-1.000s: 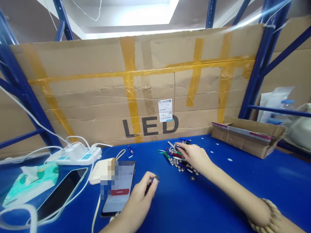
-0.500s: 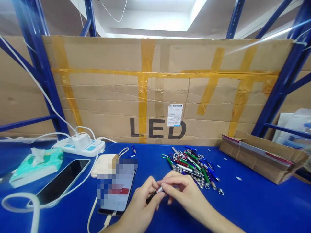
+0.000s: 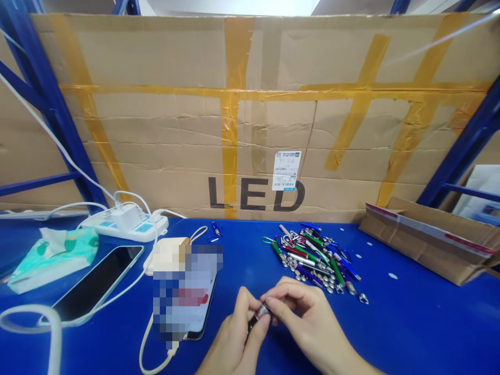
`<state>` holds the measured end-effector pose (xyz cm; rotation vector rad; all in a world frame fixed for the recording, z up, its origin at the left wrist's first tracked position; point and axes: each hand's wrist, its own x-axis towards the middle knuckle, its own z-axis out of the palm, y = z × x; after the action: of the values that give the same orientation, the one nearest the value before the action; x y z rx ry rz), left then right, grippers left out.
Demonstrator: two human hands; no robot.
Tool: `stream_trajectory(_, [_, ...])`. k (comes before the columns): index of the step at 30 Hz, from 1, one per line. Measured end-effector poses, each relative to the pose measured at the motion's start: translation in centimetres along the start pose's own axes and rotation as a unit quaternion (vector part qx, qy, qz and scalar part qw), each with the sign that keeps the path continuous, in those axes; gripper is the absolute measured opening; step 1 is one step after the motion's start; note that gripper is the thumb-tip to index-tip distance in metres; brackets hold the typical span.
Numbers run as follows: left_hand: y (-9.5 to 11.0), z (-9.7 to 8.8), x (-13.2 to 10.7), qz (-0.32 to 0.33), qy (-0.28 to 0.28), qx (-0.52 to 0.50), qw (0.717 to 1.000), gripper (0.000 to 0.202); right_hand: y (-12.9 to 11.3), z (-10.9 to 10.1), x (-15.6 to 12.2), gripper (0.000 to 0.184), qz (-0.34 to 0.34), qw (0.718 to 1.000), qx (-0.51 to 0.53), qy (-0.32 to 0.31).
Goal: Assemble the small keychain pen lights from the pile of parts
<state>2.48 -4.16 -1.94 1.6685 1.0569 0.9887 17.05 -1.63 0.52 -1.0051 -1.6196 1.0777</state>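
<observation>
Left hand [image 3: 234, 341]: fingers clamped on dark barrel of mini flashlight [image 3: 259, 314]. Right hand [image 3: 312, 325]: thumb and fingertips pinched on its silver head. Flashlight tilted, between both hands, above blue table [image 3: 410, 328]. Pile of keychain flashlights [image 3: 316, 258]: just beyond right hand. Phone [image 3: 195, 307]: left of left hand, cable attached. Cardboard box [image 3: 429, 239]: well right of right hand.
</observation>
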Motion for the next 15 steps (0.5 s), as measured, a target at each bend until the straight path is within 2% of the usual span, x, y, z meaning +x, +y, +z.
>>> stream_trajectory(2, [-0.3, 0.1, 0.2, -0.025, -0.013, -0.060, 0.998, 0.037, 0.0, -0.1, 0.0, 0.018, -0.024, 0.999, -0.030, 0.010])
stream_trajectory(5, [-0.2, 0.0, 0.9, -0.052, -0.061, -0.169, 0.982, 0.044, 0.0, -0.3, 0.1, 0.014, -0.069, 0.996, -0.058, 0.019])
stream_trajectory(8, [0.8, -0.3, 1.4, -0.094, -0.122, -0.273, 0.950, 0.047, -0.2, -1.0, 0.4, 0.014, -0.103, 0.993, -0.059, 0.027])
stream_trajectory(11, [1.5, -0.3, 1.2, -0.160, -0.201, -0.334, 0.907, 0.048, -0.3, -2.2, 1.4, 0.014, -0.118, 0.990, -0.031, 0.075])
stream_trajectory(12, [1.6, -0.3, 1.0, -0.170, -0.212, -0.327, 0.905, 0.048, -0.3, -2.7, 1.9, 0.014, -0.116, 0.988, -0.023, 0.096])
stream_trajectory(13, [1.5, -0.3, 0.9, -0.170, -0.205, -0.299, 0.916, 0.047, -0.3, -3.1, 2.3, 0.015, -0.113, 0.987, -0.021, 0.112])
stream_trajectory(15, [1.4, -0.5, 0.8, -0.145, -0.145, -0.177, 0.963, 0.040, 0.0, -3.8, 3.0, 0.019, -0.098, 0.987, -0.036, 0.119])
